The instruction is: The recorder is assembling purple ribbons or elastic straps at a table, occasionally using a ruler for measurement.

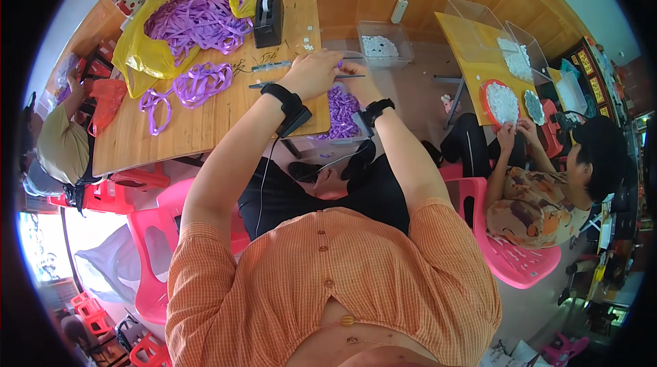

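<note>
My left hand [311, 74] is over the table's right edge, its fingers bent and close together. My right hand [360, 81] meets it from the right, fingers curled inward. Between the fingertips shows a small bit of purple ribbon [339, 64]; how each hand grips it is mostly hidden. Two thin dark bars [272, 66] run under the hands and stick out past the table edge. Below the hands, a clear plastic bin [335, 140] holds a heap of short purple ribbon pieces [342, 108]. Long loops of purple ribbon [203, 84] lie on the table to the left.
A yellow bag [130, 59] full of purple ribbon [195, 18] and a black tape dispenser [269, 19] stand on the wooden table [226, 124]. A clear bin with white pieces [378, 45] is beyond. At right, a co-worker [540, 189] handles white pieces in a red tray [484, 97].
</note>
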`<state>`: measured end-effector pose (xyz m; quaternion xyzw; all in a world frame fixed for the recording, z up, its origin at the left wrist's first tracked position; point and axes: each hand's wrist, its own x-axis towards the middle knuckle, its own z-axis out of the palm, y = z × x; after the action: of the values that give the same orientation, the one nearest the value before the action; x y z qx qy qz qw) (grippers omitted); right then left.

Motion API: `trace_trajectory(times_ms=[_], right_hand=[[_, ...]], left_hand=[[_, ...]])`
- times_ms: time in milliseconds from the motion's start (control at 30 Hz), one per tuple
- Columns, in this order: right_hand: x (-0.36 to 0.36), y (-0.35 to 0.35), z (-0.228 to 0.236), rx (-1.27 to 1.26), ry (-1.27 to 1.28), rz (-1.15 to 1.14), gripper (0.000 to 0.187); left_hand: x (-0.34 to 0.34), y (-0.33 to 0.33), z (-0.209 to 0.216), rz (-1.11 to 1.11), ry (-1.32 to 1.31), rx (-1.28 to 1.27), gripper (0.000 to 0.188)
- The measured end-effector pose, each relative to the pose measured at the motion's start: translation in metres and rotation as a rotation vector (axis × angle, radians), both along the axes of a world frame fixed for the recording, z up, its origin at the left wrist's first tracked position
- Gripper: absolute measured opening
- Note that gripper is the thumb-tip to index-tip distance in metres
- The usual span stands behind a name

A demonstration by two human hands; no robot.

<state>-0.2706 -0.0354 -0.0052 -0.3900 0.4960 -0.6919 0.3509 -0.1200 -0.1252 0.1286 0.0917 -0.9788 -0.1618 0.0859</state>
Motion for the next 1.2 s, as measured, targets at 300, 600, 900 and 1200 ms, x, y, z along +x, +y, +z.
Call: trace_trajectory(times_ms=[300,600,900,1200], right_hand=[[0.044,0.055,-0.123,0.628,-0.36,-0.143,0.018],[0.087,0.096,-0.106,1.0,-0.391,0.193,0.019],[0.123,0.145,-0.041,0.992,-0.361,0.276,0.024],[0.122,0.145,-0.037,0.872,-0.51,0.265,0.025]], left_hand=[[-0.009,-0.002,-0.012,-0.046,0.099,0.02,0.036],[0.011,0.002,-0.011,-0.024,0.146,-0.002,0.041],[0.129,0.12,-0.099,0.137,0.148,0.565,0.026],[0.132,0.115,-0.134,0.189,-0.125,0.906,0.026]])
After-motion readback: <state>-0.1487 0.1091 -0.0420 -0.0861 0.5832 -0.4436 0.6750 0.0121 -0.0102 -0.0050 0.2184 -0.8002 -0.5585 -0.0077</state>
